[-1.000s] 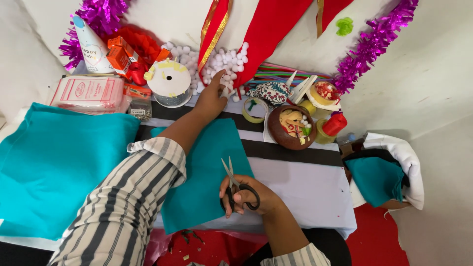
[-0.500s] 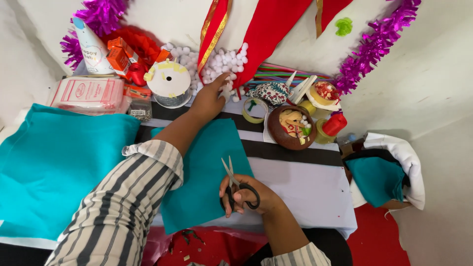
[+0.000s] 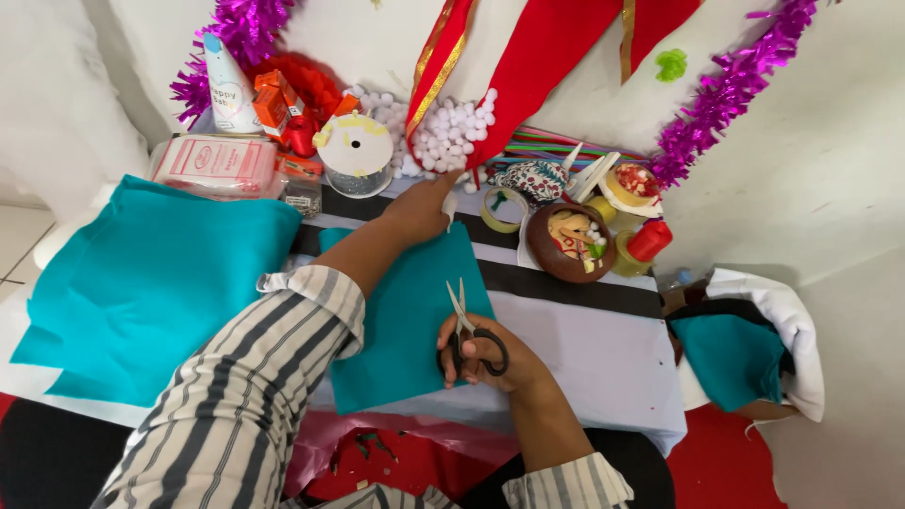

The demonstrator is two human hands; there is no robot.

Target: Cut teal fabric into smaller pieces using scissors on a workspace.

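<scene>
Head view, nearest first: the right hand (image 3: 485, 353) sits at about 6 o'clock on the table, fingers closed through the black loop handles of a pair of steel scissors (image 3: 468, 325). The blades point away toward 12 o'clock and are parted slightly over the right edge of a flat teal felt sheet (image 3: 405, 325), a hold that suits cutting along that edge.

That sheet lies on the white cloth-covered table with black stripes (image 3: 603, 330), partly under the striped sleeve (image 3: 245, 405) of the left arm, whose weight seems to keep it from sliding. A larger teal felt piece (image 3: 141, 283) spreads at 9 o'clock.

Farther off, the left hand (image 3: 422, 209) stretches to 12 o'clock, fingers curled at the near edge of a heap of small white pompoms (image 3: 443, 132); whether it pinches one I cannot tell.

Just right of it, at 1 o'clock, stand a roll of tape (image 3: 500, 207) and a round brown bowl of small trimmings (image 3: 570, 243). A white ribbon spool (image 3: 355, 151) stands at 11 o'clock. Purple tinsel garland (image 3: 726, 90) and red felt (image 3: 556, 66) hang against the white wall beyond.
</scene>
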